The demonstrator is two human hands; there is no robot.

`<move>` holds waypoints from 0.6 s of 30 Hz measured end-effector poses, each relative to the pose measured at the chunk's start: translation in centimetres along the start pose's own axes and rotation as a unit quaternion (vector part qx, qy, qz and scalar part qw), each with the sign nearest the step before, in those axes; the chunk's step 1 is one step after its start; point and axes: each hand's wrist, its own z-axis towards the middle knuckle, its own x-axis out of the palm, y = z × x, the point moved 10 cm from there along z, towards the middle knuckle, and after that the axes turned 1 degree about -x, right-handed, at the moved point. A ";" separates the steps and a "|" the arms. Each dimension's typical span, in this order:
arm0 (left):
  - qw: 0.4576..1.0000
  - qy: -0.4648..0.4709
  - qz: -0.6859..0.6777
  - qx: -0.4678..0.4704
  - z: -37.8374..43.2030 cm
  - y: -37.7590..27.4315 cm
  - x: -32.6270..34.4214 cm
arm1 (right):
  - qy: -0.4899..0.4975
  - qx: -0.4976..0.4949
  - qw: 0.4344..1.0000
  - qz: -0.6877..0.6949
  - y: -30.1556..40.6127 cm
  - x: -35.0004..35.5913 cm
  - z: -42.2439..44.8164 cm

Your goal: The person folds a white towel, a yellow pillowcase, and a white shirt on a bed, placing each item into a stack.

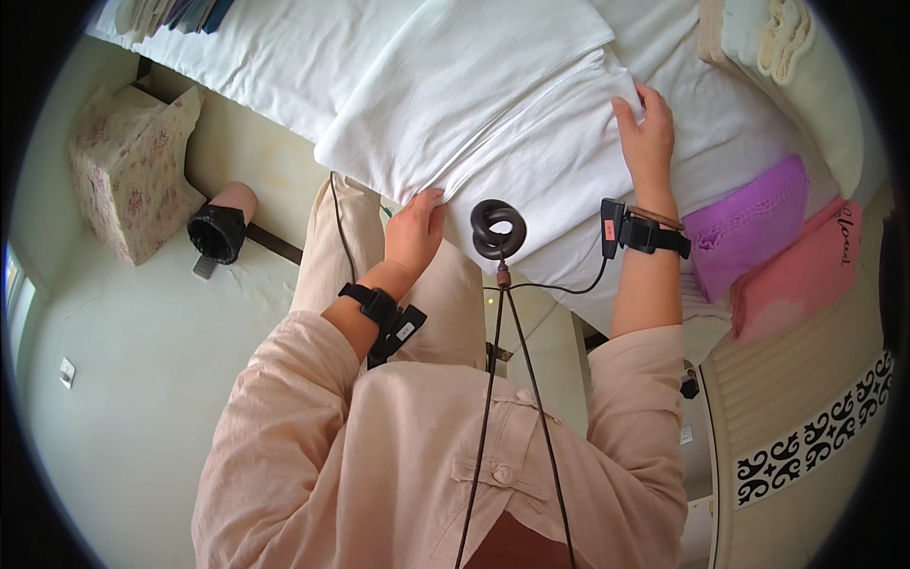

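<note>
A large white cloth (469,107), partly folded over itself, lies spread on a white-covered bed (263,78). My left hand (416,231) pinches its near edge between thumb and fingers, beside the end of a fold line. Farther right, my right hand (648,131) grips the cloth's right edge, the thumb on top and the fingertips partly hidden in the fabric. Between my hands the cloth shows soft wrinkles. A black ring-shaped pendant (499,229) on a cord hangs in front of the cloth's near part. Both wrists wear black strapped devices.
Folded purple fabric (753,213) and pink fabric (800,274) lie at the bed's right side. Cream folded textiles (817,92) are behind them, and more folded fabrics (174,14) sit at the top left. A black-lined bin (217,231) and a floral-covered box (131,171) stand left of the bed.
</note>
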 end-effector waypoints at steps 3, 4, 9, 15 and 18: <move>0.995 0.022 -0.046 -0.089 -0.9 0.9 -0.1 | -0.015 0.070 0.995 0.068 -2.0 -0.6 -1.1; 0.993 0.018 -0.043 -0.106 -1.6 1.9 0.2 | -0.006 0.124 0.987 0.105 -3.7 -0.6 -2.0; 0.807 0.162 -0.440 -0.359 -5.3 5.4 7.3 | 0.078 0.269 0.931 0.236 -9.9 -0.3 -6.7; 0.708 0.284 -0.459 -0.455 -8.1 1.4 11.0 | 0.290 0.200 0.909 0.223 -6.0 1.5 -2.9; 0.721 0.323 -0.420 -0.446 -7.5 -2.1 9.2 | 0.340 0.225 0.893 0.191 -7.6 1.8 -3.3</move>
